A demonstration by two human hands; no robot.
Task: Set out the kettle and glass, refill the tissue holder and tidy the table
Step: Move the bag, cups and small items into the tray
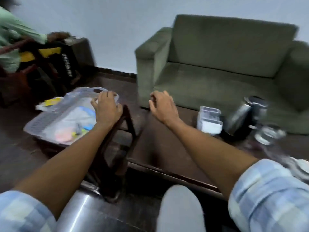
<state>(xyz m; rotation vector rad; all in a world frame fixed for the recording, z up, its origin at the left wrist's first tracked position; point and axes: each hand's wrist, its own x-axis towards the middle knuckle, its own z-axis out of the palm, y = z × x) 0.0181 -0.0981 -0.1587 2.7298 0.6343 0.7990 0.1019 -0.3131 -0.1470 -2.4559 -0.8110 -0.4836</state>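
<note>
A steel kettle (242, 114) with a black handle stands on the dark wooden table (167, 148), at its far right. A clear glass (269, 133) sits just right of the kettle, blurred. Left of the kettle stands a clear tissue holder (209, 119) with white tissues in its lower part. My left hand (107, 106) grips the far rim of a translucent plastic basket (50, 121) that rests on a low stand to the left. My right hand (163, 103) hovers above the table's far left end, fingers loosely curled, holding nothing.
A green armchair (225, 64) stands behind the table. Another person in a green shirt (10, 39) is at the upper left beside dark luggage (66, 64). The basket holds mixed coloured items. A shiny metal cylinder (78, 213) lies near my knees. Something white sits at the right edge.
</note>
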